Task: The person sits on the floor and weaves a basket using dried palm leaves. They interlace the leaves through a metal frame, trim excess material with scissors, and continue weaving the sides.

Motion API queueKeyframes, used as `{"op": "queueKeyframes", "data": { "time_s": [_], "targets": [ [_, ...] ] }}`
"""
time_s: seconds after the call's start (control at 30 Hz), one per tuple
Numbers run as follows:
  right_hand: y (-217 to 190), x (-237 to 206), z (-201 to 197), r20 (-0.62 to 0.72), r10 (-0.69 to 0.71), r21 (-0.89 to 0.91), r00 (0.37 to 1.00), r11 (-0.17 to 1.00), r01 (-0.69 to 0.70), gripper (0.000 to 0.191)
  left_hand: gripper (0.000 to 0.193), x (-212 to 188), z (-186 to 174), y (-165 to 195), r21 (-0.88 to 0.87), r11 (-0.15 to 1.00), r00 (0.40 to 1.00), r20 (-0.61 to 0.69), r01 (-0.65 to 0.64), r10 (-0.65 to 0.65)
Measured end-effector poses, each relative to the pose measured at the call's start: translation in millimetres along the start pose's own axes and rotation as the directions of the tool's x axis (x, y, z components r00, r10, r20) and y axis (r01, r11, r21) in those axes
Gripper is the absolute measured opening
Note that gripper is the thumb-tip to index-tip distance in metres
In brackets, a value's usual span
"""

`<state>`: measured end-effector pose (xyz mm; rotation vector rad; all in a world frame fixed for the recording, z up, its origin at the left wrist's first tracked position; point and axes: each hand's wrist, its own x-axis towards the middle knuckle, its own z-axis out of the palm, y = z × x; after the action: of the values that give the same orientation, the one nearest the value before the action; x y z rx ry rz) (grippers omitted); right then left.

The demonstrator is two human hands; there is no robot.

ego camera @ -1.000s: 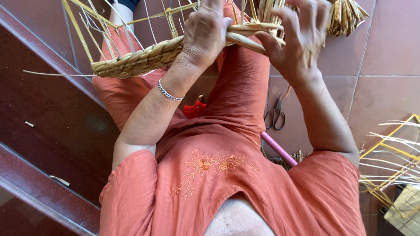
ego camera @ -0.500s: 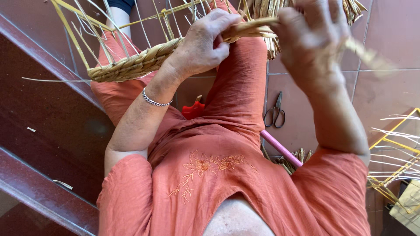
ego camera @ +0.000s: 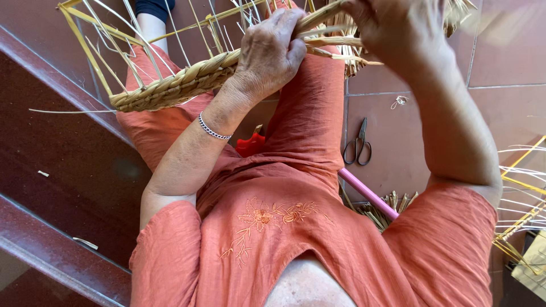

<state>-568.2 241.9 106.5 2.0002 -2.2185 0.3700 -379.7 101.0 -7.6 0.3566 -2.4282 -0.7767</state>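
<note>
A half-woven straw basket frame (ego camera: 165, 91) sits raised over the person's lap, its braided rim running from lower left up toward both hands, thin upright stakes standing from it. The left hand (ego camera: 270, 54) lies over the rim, fingers curled shut on the braid. The right hand (ego camera: 395, 25), at the top edge, has fingers closed on loose straw strands (ego camera: 335, 42). On the tiled floor (ego camera: 506, 62) lie black scissors (ego camera: 358, 146) and a pink rod (ego camera: 368, 193).
</note>
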Motion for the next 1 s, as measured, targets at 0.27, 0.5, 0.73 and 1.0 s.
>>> {"op": "queueKeyframes", "data": {
  "time_s": [0.27,0.5,0.73,1.0],
  "targets": [
    [18,6,28,0.387,0.317,0.448,0.866,0.756,-0.477,0.019,0.02,0,-30,13,-0.17,0.984,0.996,-0.076,-0.054,0.042],
    [15,7,77,0.086,0.037,0.413,0.996,0.908,-0.069,0.027,0.023,-1,-23,8,-0.076,0.982,0.981,-0.095,-0.175,0.168],
    [22,-14,79,0.134,0.091,0.581,0.987,0.8,-0.153,0.026,0.021,8,0,-14,-0.108,0.991,0.996,-0.026,0.077,-0.08],
    [0,-34,60,-0.11,-0.026,0.552,0.994,0.83,0.083,0.04,0.05,14,17,-20,0.113,0.985,0.987,-0.11,0.131,-0.119]
  ]
}}
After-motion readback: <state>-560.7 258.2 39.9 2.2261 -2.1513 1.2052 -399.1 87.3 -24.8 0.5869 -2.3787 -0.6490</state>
